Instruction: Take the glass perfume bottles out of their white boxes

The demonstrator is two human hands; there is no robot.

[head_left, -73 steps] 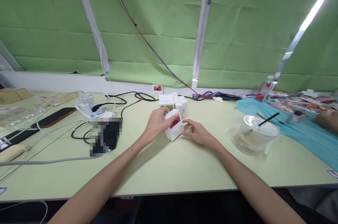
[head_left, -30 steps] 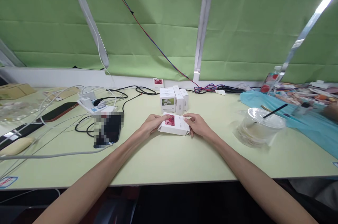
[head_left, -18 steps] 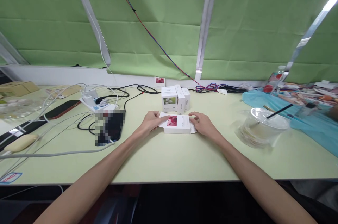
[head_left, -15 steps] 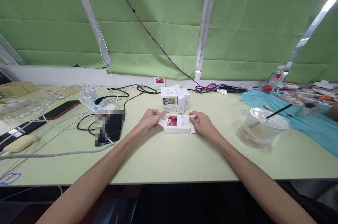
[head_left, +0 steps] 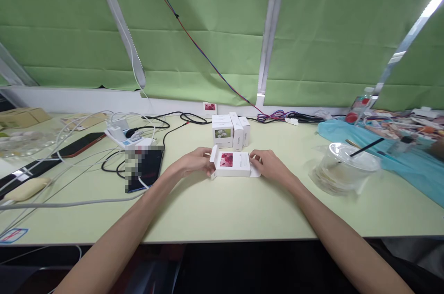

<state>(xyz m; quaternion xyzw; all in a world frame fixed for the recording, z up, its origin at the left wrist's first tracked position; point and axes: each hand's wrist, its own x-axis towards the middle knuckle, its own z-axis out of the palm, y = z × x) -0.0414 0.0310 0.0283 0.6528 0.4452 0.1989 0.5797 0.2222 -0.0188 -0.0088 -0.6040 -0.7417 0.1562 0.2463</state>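
A small white carton (head_left: 239,161) with a red flower picture lies flat on the table in front of me, its end flaps sticking out on both sides. My left hand (head_left: 199,162) is at the left end, its curled fingers against the flap, which stands up and partly hides the fingertips. At the right end my right hand (head_left: 266,162) pinches near the other flap, thumb and fingers bent and touching the carton. Just behind it several closed white boxes (head_left: 222,136) stand together, one showing a white flower picture.
A phone (head_left: 147,169) with cables lies left, near a white power strip (head_left: 121,134). To the right stands a lidded plastic cup (head_left: 343,169) with a black straw, beside a blue plastic sheet (head_left: 388,157). A small picture card (head_left: 210,108) leans against the back ledge.
My left hand has dropped lower beside the carton's left end, and the flap there has swung from sloping outward to upright. My right hand has barely moved.
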